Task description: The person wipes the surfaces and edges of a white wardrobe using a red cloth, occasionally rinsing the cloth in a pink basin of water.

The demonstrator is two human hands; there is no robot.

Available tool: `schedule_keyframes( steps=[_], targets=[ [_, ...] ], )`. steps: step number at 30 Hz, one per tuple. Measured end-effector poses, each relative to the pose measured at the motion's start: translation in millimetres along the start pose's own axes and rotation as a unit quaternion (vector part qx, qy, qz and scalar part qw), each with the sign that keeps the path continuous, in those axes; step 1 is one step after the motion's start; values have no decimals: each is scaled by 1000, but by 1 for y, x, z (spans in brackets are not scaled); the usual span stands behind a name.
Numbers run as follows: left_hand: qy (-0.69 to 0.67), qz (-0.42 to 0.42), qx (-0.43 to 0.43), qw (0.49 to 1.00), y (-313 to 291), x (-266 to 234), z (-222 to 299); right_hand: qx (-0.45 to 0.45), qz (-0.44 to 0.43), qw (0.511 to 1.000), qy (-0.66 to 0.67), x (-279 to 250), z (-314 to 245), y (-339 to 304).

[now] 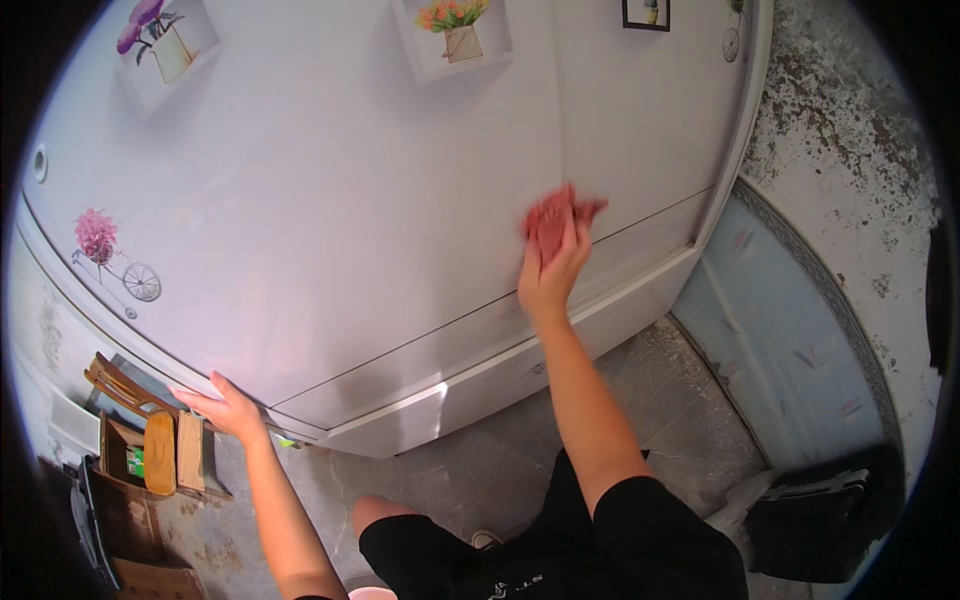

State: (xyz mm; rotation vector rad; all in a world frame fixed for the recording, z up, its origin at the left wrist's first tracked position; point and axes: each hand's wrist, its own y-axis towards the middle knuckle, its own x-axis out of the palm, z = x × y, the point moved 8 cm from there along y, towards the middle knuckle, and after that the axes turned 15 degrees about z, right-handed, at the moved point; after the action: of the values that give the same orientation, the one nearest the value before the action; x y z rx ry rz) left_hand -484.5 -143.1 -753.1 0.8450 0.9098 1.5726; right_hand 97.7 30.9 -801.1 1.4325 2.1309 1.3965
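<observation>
A large white wardrobe (380, 200) with printed flower pictures on its sliding doors fills the space before me. My right hand (553, 275) presses a crumpled red cloth (552, 222) against the door, a little above the dark line near its lower edge. The fingers are closed over the cloth. My left hand (228, 408) rests at the wardrobe's lower left edge. Its fingers are stretched out, and it holds nothing.
A wooden chair (160, 450) and other wooden furniture stand at the left. A black bag (815, 520) lies at the lower right, beside a pale blue wall panel (790, 320). Grey floor tiles (450, 480) show below. Part of a pink rim (372, 593) appears near my leg.
</observation>
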Motion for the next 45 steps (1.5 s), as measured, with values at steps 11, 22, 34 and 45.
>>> schedule_keyframes(
  steps=[11, 22, 34, 45],
  targets=[
    [-66, 15, 12, 998, 7, -8, 4, 50, -79, 995, -30, -35, 57, -69],
    [-134, 59, 373, 916, 91, -11, 199, -114, 47, 992, 27, 105, -160, 287],
    [-152, -53, 449, 879, 63, 18, 231, -203, 19, 978, 31, 110, -179, 280],
    [-133, -25, 440, 888, 53, 32, 224, -341, 5, 933, 114, 176, -333, 281]
  ],
)
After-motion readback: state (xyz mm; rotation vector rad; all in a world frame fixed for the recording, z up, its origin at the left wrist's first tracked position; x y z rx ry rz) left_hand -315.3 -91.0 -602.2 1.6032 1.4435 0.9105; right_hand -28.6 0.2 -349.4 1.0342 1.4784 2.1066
